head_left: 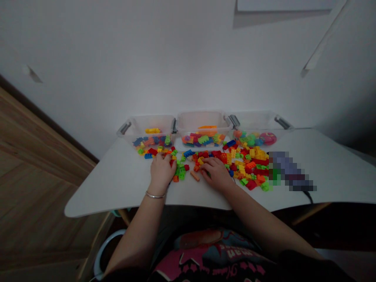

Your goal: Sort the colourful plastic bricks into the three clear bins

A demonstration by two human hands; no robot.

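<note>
My left hand [162, 170], a silver bangle at its wrist, reaches into the loose building bricks left of the middle. Its fingers curl downward over the pile and hide what is beneath them. Green bricks [180, 171] lie right beside its thumb. Farther right, my right hand [216, 174] has its thumb and fingers bent together at a yellow building brick [201, 160]. Between the hands, nearer to me, rests a long peach-coloured brick [194, 176]. Red, yellow, orange and lime bricks [249, 166] spread to the right of my right hand.
Three clear plastic boxes line the wall: the left box [152, 122] and middle box [204, 117] hold mixed bricks, the right box [255, 121] rounder toys. A pixelated dark object [290, 172] with a cable lies at the right on the white table [117, 188].
</note>
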